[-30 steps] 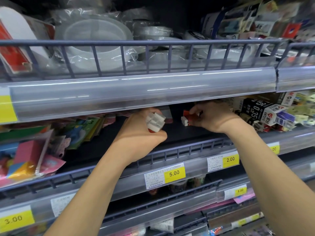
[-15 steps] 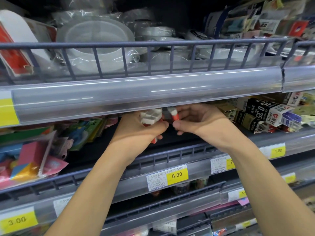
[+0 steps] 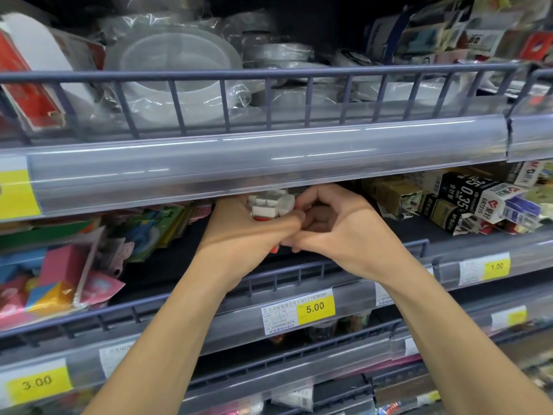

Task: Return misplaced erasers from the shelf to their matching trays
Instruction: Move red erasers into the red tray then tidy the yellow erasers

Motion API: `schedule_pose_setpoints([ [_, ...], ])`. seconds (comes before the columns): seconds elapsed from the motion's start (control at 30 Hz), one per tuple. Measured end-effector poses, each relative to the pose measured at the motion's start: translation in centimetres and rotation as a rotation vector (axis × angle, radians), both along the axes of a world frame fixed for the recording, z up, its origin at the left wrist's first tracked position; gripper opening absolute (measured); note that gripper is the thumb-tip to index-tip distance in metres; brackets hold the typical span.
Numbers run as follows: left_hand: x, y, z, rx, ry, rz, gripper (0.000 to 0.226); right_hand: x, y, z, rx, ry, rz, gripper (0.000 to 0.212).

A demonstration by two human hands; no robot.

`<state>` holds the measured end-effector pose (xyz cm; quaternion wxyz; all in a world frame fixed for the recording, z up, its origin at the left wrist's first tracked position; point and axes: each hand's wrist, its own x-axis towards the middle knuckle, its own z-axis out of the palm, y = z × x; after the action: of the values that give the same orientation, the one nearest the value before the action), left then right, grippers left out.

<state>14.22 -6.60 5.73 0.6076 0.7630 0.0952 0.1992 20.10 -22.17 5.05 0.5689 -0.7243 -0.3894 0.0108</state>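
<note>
Half a second ago the right hand carried one small white and red eraser toward the left hand. Now the two hands touch, and that eraser is no longer visible; I think it is being passed into the bunch. The left hand grips the erasers, a bundle of white pieces with red ends, just under the edge of the upper shelf. The right hand has curled fingers against the left thumb; whether it pinches something I cannot tell. So collecting seems almost done, and the trays are not in view.

The dark shelf below the hands holds colourful packets on the left and small boxes on the right. Yellow price labels run along the rails of this shop.
</note>
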Motion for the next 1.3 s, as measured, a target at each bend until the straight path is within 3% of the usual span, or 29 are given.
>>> schedule_pose_setpoints([
  [0.17,0.2,0.2,-0.1,0.047,-0.003,0.015,0.008,0.2,-1.1,0.7,-0.047,0.015,0.108,0.034],
  [0.3,0.2,0.4,-0.2,0.121,0.043,-0.003,0.004,3.1,-2.1,1.3,-0.094,-0.039,-0.228,0.026],
  [0.37,0.2,0.6,-0.3,0.139,0.061,0.0,0.004,5.2,-2.9,1.5,-0.324,-0.069,-0.399,0.021],
  [0.47,0.3,0.6,-0.3,0.121,0.061,-0.019,0.01,7.9,-4.0,1.2,-0.754,-0.184,-0.473,0.042],
  [0.6,0.4,0.7,-0.5,0.136,0.052,-0.037,0.029,9.0,-4.1,0.7,-0.957,-0.255,-0.403,0.046],
  [0.73,0.5,0.7,-0.5,0.137,0.056,-0.079,0.026,9.7,-4.3,0.7,-0.952,-0.301,-0.392,0.049],
  [1.03,0.2,0.9,-0.4,0.16,0.06,-0.114,0.005,11.0,-4.6,0.2,-0.908,-0.187,-0.402,0.053],
  [1.3,0.0,0.8,-0.2,0.109,0.017,-0.145,0.011,10.5,-4.4,-0.2,-0.857,-0.206,-0.4,0.028],
])
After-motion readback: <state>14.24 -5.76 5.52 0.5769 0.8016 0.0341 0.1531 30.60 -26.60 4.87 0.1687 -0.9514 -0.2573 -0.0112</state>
